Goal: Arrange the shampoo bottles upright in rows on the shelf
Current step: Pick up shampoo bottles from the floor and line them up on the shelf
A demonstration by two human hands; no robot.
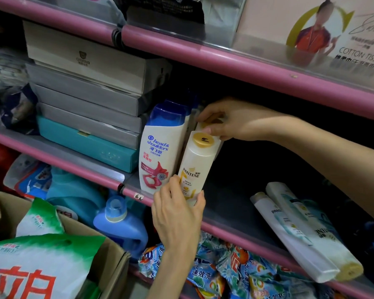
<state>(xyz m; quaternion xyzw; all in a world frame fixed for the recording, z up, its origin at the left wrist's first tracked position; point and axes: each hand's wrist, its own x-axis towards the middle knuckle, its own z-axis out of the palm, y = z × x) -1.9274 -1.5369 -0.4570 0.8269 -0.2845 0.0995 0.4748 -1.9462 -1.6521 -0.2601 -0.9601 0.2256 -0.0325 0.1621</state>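
Now left fingers (200, 197) grip upright Pantene bottle (195, 167) base.

Two bare forearms, no sleeves

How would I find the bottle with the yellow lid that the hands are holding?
Look at the middle pink shelf, right of the stacked boxes. The Pantene bottle stands beside the blue-capped Head & Shoulders bottle. It is cream with a round gold cap.
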